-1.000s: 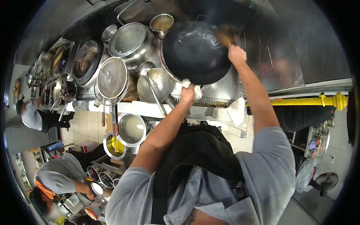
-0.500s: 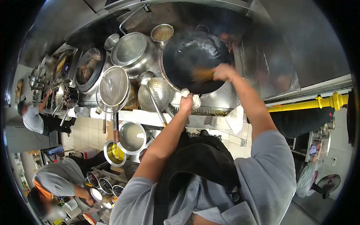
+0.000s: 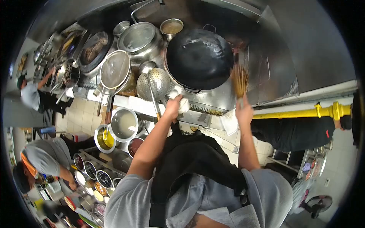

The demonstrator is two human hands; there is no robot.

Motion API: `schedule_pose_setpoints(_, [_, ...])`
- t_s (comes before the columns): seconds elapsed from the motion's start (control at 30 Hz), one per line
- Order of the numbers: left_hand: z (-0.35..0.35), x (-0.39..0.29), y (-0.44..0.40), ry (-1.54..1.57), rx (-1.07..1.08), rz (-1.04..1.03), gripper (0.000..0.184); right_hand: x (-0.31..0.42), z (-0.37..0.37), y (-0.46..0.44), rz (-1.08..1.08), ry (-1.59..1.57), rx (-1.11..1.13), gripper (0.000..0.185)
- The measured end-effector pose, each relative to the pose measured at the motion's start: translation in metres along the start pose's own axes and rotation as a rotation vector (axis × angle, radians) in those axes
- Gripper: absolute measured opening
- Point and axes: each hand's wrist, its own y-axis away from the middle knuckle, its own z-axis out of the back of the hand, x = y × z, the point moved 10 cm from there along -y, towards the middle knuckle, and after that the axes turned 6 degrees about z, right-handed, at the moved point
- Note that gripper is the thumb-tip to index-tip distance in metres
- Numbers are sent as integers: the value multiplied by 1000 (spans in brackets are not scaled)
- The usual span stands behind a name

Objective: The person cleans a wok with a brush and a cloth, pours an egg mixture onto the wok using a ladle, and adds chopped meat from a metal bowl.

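Observation:
My right hand [image 3: 244, 113] is closed around the handle end of a bamboo wok brush [image 3: 240, 81], its bristles pointing away from me. The brush is beside the right rim of a large black wok [image 3: 190, 70], apart from its inside. Shiny wet streaks show on the wok's far inner wall. My left hand [image 3: 173, 109] is closed on a bunched white cloth [image 3: 184, 105]. It is in front of the wok's near loop handle [image 3: 192, 90], not on it. A perforated skimmer [image 3: 159, 81] and a ladle [image 3: 146, 67] lie to the left of the wok.
A mesh strainer [image 3: 115, 70], a large steel pot [image 3: 138, 38] and a small pot of broth [image 3: 172, 27] stand left of the wok. A yellow pipe [image 3: 296, 112] runs at right. Co-workers stand at left [image 3: 32, 95] and lower left [image 3: 49, 155], near several sauce containers.
The brush has left the wok and moved right, now upright beside its rim. My left hand has drawn back and left with the cloth, away from the wok's near edge.

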Motion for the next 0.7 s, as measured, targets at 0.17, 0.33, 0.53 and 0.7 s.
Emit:
schedule_pose_setpoints(0.17, [61,28,124,254,41,66,9,-63,-99,66,-131,58,342,62])
schedule_pose_setpoints(0.33, [101,75,205,337,-104,122,13,-12,-117,57,221,217,126,58])
schedule_pose_setpoints(0.53, [143,115,256,391,-162,58,23,203,-224,171,276,-835,874,30])
schedule_pose_setpoints(0.7, [163,112,304,562,-99,-90,35,244,-384,234,-424,-717,993,40])
